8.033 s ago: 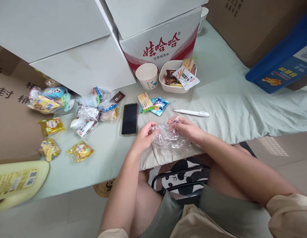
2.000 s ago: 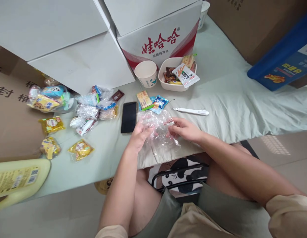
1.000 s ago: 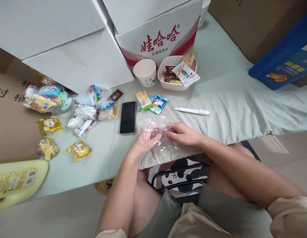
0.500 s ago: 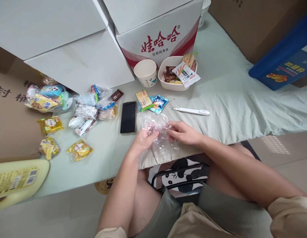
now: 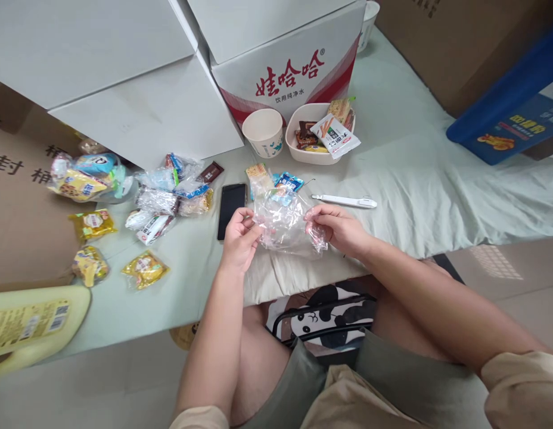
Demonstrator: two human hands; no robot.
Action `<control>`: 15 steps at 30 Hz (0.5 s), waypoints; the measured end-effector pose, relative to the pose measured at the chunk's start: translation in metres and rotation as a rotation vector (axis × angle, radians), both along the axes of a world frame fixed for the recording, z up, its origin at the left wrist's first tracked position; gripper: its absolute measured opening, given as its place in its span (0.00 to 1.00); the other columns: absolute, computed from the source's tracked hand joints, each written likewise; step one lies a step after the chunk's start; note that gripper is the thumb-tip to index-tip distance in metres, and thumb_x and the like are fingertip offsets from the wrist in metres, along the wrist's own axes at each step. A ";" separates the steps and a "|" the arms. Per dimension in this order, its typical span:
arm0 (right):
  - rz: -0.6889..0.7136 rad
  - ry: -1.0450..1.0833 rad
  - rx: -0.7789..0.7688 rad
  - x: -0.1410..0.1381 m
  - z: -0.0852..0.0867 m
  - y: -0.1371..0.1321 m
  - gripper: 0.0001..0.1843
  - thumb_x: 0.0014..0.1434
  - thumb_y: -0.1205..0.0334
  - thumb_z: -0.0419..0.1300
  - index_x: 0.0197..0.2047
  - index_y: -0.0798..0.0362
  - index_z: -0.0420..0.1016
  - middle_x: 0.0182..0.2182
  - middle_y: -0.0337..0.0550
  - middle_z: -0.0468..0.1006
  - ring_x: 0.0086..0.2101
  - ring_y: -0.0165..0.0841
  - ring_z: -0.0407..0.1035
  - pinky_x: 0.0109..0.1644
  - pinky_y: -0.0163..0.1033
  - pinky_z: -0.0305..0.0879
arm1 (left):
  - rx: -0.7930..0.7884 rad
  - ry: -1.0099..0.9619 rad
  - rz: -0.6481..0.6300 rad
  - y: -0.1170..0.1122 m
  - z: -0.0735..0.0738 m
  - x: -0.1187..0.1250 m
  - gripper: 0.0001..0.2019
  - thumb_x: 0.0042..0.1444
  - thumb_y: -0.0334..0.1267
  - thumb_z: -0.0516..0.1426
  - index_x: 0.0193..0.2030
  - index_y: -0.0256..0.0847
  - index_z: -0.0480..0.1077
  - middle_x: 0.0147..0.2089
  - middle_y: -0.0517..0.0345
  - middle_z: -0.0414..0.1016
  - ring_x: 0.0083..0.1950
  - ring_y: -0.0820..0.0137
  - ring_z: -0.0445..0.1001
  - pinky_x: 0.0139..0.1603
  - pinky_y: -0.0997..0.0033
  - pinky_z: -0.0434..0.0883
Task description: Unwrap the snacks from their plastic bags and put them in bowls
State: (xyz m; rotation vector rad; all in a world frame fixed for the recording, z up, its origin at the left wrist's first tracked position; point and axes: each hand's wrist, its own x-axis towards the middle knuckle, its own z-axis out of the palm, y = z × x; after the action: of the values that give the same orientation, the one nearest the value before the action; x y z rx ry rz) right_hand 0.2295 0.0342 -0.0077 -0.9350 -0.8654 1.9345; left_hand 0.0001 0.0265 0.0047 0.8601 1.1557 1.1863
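A clear, crumpled plastic bag (image 5: pixel 283 221) is stretched between both hands just above the pale green cloth (image 5: pixel 406 179). My left hand (image 5: pixel 239 238) pinches its left edge, next to the black phone (image 5: pixel 230 202). My right hand (image 5: pixel 341 228) pinches the right edge, fingers curled. Just behind the bag lie a yellow snack packet (image 5: pixel 257 172) and a blue snack packet (image 5: pixel 289 182). A white pen (image 5: pixel 343 201) lies behind my right hand.
A paper cup (image 5: pixel 263 131) and a white bowl (image 5: pixel 298 156) of snacks stand before a red-and-white carton (image 5: pixel 285 65). Several wrapped snacks (image 5: pixel 164 190) lie at left, with white boxes (image 5: pixel 124 89) behind. A yellow bottle (image 5: pixel 30 325) lies at the front left and a blue box (image 5: pixel 509 113) at the right.
Both hands have lifted the bag and pulled it apart; it now hangs spread between them and partly covers the snack packets behind it. My left hand moved toward the phone.
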 end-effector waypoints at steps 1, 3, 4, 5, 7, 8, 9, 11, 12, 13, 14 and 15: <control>0.007 0.021 -0.011 0.000 0.000 0.001 0.05 0.52 0.62 0.61 0.33 0.53 0.74 0.27 0.39 0.77 0.21 0.26 0.65 0.24 0.33 0.61 | 0.005 0.005 -0.015 0.000 0.000 0.000 0.24 0.39 0.37 0.71 0.39 0.44 0.64 0.30 0.67 0.73 0.26 0.76 0.73 0.28 0.76 0.74; 0.026 0.052 -0.014 0.002 0.002 0.001 0.06 0.52 0.61 0.61 0.33 0.53 0.73 0.30 0.40 0.78 0.22 0.26 0.66 0.24 0.34 0.63 | 0.014 0.007 -0.049 -0.001 0.001 -0.001 0.26 0.38 0.37 0.72 0.41 0.45 0.64 0.33 0.65 0.76 0.28 0.75 0.75 0.30 0.74 0.76; 0.042 0.053 -0.009 0.002 0.003 0.001 0.07 0.53 0.60 0.61 0.36 0.53 0.73 0.31 0.40 0.78 0.22 0.27 0.67 0.25 0.34 0.64 | 0.015 0.004 -0.068 -0.002 0.001 -0.001 0.27 0.37 0.36 0.72 0.43 0.45 0.64 0.35 0.64 0.77 0.30 0.74 0.76 0.31 0.73 0.76; 0.057 0.041 0.002 0.003 0.004 0.000 0.10 0.54 0.59 0.61 0.39 0.52 0.74 0.31 0.40 0.79 0.23 0.28 0.68 0.26 0.35 0.65 | 0.012 0.003 -0.087 -0.003 0.002 -0.001 0.28 0.36 0.35 0.72 0.44 0.46 0.65 0.37 0.64 0.77 0.32 0.72 0.77 0.32 0.72 0.77; 0.098 -0.009 0.047 0.005 0.004 -0.002 0.18 0.56 0.60 0.62 0.50 0.49 0.72 0.29 0.37 0.79 0.23 0.28 0.69 0.27 0.34 0.65 | -0.007 0.014 -0.124 -0.003 0.003 0.000 0.29 0.36 0.35 0.72 0.44 0.45 0.65 0.37 0.62 0.78 0.34 0.71 0.77 0.32 0.72 0.78; 0.123 -0.029 0.074 0.005 0.004 -0.003 0.22 0.57 0.61 0.62 0.55 0.48 0.69 0.26 0.35 0.78 0.23 0.28 0.68 0.26 0.33 0.65 | -0.019 0.023 -0.137 -0.003 0.004 0.000 0.28 0.36 0.34 0.72 0.43 0.44 0.66 0.36 0.62 0.78 0.34 0.70 0.78 0.32 0.72 0.77; 0.147 -0.036 0.093 0.005 0.004 -0.004 0.24 0.57 0.62 0.61 0.58 0.47 0.68 0.24 0.33 0.77 0.21 0.28 0.67 0.25 0.32 0.63 | -0.030 0.029 -0.145 -0.003 0.004 0.000 0.26 0.36 0.34 0.72 0.43 0.43 0.66 0.34 0.62 0.78 0.33 0.71 0.78 0.32 0.72 0.77; 0.176 0.003 0.103 0.004 0.002 -0.005 0.20 0.58 0.62 0.61 0.54 0.48 0.70 0.22 0.32 0.74 0.19 0.27 0.64 0.23 0.32 0.60 | -0.042 0.027 -0.143 -0.003 0.004 -0.001 0.24 0.38 0.34 0.71 0.41 0.42 0.66 0.31 0.64 0.77 0.30 0.73 0.77 0.31 0.74 0.76; 0.187 0.040 0.095 0.003 0.001 -0.004 0.15 0.57 0.61 0.61 0.48 0.50 0.73 0.22 0.33 0.74 0.19 0.26 0.64 0.23 0.32 0.60 | -0.044 0.020 -0.139 -0.003 0.004 -0.002 0.23 0.38 0.34 0.70 0.40 0.42 0.66 0.30 0.65 0.77 0.28 0.74 0.76 0.30 0.75 0.76; 0.192 0.081 0.083 0.003 0.000 -0.003 0.11 0.55 0.61 0.61 0.42 0.51 0.74 0.23 0.34 0.74 0.19 0.26 0.65 0.23 0.33 0.61 | -0.044 0.011 -0.136 -0.003 0.004 -0.003 0.22 0.38 0.33 0.70 0.40 0.42 0.67 0.30 0.65 0.77 0.27 0.75 0.75 0.29 0.76 0.75; 0.198 0.115 0.072 0.003 -0.001 -0.002 0.08 0.53 0.60 0.62 0.37 0.53 0.74 0.24 0.36 0.75 0.20 0.26 0.66 0.24 0.34 0.62 | -0.044 0.001 -0.132 -0.003 0.005 -0.005 0.22 0.38 0.33 0.70 0.39 0.42 0.67 0.29 0.65 0.77 0.26 0.75 0.75 0.28 0.77 0.74; 0.207 0.133 0.064 0.002 -0.002 -0.001 0.08 0.51 0.59 0.62 0.33 0.53 0.73 0.24 0.37 0.74 0.21 0.27 0.67 0.25 0.34 0.63 | -0.045 -0.008 -0.130 -0.003 0.005 -0.006 0.22 0.38 0.33 0.70 0.39 0.42 0.67 0.29 0.65 0.78 0.25 0.75 0.75 0.27 0.78 0.72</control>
State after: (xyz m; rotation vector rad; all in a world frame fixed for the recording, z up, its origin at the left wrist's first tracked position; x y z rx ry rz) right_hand 0.2320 0.0329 -0.0093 -0.6924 -0.9713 2.1051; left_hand -0.0064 0.0235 0.0100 0.8817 1.0990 1.0530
